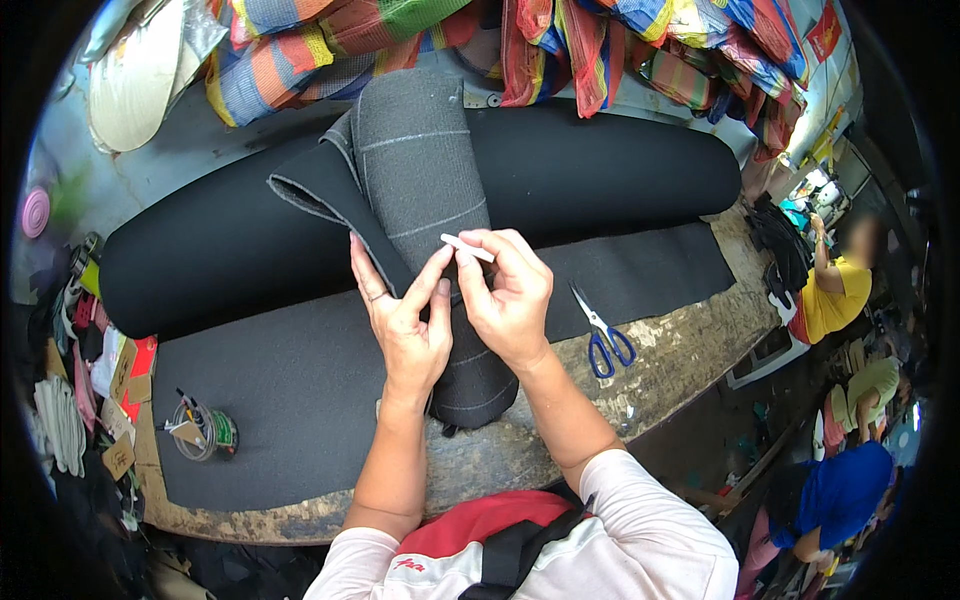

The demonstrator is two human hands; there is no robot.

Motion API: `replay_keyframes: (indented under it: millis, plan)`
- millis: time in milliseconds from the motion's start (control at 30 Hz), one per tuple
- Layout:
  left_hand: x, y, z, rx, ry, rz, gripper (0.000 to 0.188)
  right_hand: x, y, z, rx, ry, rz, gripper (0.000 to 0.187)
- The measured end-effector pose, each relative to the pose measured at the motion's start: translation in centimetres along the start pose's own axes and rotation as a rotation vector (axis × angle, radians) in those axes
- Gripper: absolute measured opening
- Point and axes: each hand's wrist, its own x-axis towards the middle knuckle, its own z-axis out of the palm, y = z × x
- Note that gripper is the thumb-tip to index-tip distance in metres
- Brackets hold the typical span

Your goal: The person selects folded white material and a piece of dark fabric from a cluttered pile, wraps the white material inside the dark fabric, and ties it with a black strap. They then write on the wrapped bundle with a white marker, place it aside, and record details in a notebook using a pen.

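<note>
My right hand (510, 290) pinches a short white stick (466, 247) that looks like chalk between its thumb and fingers. My left hand (405, 325) is just left of it with fingers spread; its forefinger tip reaches close to the stick's end, and whether they touch I cannot tell. Beneath both hands lies a long grey fabric piece (420, 150) marked with several pale cross lines. A folded flap (335, 195) of dark fabric stands up beside it, against the fingers of my left hand. Blue-handled scissors (603, 340) rest to the right of my right hand.
Behind, a thick black fabric roll (600, 165) spans the worn table (690, 350). Dark fabric (270, 400) covers the left part, with a tin of tools (205, 432) on it. Colourful striped bags (575, 45) line the far side. Other people (838, 290) are at the right.
</note>
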Motion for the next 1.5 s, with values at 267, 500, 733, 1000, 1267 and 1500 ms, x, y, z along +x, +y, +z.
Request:
replay_keyframes:
  millis: [267,500,733,1000,1267,1500]
  plan:
    - [0.4,0.5,0.0,-0.024,-0.061,-0.055,0.069,0.9,0.0,-0.1,-0.193,-0.078,-0.154,0.013]
    - [0.6,0.4,0.1,0.014,-0.057,-0.037,0.083,1.4,0.8,1.1,-0.258,-0.052,-0.276,0.014]
    - [0.4,0.4,0.8,-0.012,-0.013,-0.052,0.076,0.7,0.2,-0.4,-0.224,-0.196,-0.229,0.012]
    - [0.2,0.3,0.8,-0.002,-0.047,-0.028,0.088,1.2,0.7,0.2,-0.249,-0.049,-0.114,0.01]
    - [0.3,0.5,0.8,-0.047,-0.006,-0.055,0.096,0.5,1.0,-1.2,-0.234,0.038,-0.077,0.013]
    - [1.3,0.5,-0.9,-0.083,-0.056,-0.063,0.081,0.9,1.2,-0.7,-0.031,0.002,-0.106,0.014]
